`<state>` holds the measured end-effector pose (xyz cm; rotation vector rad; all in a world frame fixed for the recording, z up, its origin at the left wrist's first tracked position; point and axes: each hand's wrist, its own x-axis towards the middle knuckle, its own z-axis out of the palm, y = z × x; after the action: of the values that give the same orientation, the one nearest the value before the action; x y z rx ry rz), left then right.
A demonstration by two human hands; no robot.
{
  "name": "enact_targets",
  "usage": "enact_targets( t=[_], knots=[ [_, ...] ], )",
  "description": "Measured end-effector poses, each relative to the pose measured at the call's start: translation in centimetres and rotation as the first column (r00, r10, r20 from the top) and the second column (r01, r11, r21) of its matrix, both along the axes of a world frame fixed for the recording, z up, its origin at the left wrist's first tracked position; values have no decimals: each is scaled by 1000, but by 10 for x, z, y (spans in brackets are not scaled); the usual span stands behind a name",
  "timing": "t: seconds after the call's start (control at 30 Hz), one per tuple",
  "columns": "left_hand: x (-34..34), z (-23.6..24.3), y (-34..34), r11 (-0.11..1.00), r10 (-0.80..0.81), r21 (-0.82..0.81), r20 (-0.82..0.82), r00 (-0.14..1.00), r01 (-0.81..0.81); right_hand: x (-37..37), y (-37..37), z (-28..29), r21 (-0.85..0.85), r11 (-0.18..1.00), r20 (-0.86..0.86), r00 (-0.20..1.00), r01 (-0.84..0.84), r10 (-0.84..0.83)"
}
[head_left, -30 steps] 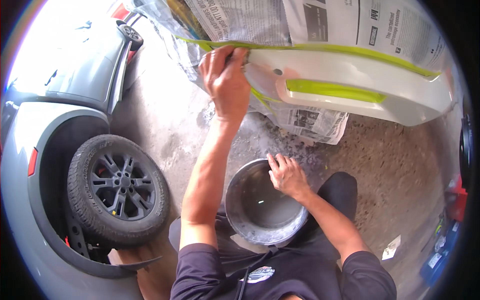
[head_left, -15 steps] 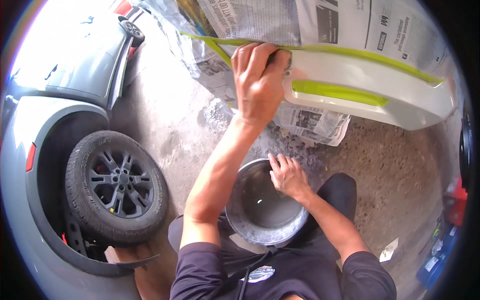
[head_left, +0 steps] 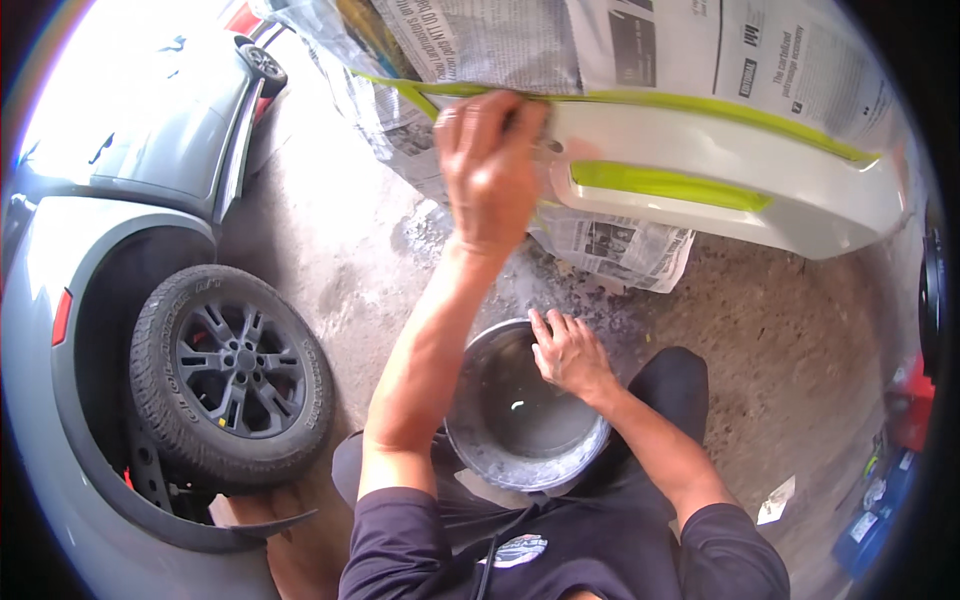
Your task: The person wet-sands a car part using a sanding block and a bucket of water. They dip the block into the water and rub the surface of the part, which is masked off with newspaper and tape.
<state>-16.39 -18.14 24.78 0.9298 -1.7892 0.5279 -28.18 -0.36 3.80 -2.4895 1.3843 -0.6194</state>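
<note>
- Strong daylight is seen at the upper left, where the grey car [head_left: 150, 150] is overexposed.
- Edges are bent and darkened by the fisheye lens.
- The raised left hand [head_left: 488, 170] is slightly blurred.

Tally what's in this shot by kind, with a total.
Hands: 2, left and right
Bumper: 1
Metal bowl: 1
Tyres in full view: 1
Grey cars: 1
Total: 6

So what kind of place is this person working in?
Most likely a car body or paint shop: a white bumper masked with newspaper and green tape, a grey car, and a rough concrete floor.
</note>
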Motion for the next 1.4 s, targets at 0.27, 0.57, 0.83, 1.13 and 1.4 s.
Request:
enact_targets(
  t=[0.27,0.57,0.83,1.13,1.4],
  knots=[
    [-40,-8,7,992,-72,-99,35,997,75,3,2,3,52,999,-34,999,-1,3],
    [-22,-13,11,993,119,-21,21,993,-119,2,3,3,60,998,-2,1000,-4,4],
    [-38,-6,15,997,68,-29,110,992,-65,-3,-1,3,-17,1000,-28,1000,1,-1],
    [-68,-1,19,997,-16,-73,123,992,25,2,2,0,46,999,-16,1000,-8,8],
    [-49,-8,18,995,83,-58,147,986,-75,-1,0,1,-13,1000,-28,1000,11,-11]
  ],
)
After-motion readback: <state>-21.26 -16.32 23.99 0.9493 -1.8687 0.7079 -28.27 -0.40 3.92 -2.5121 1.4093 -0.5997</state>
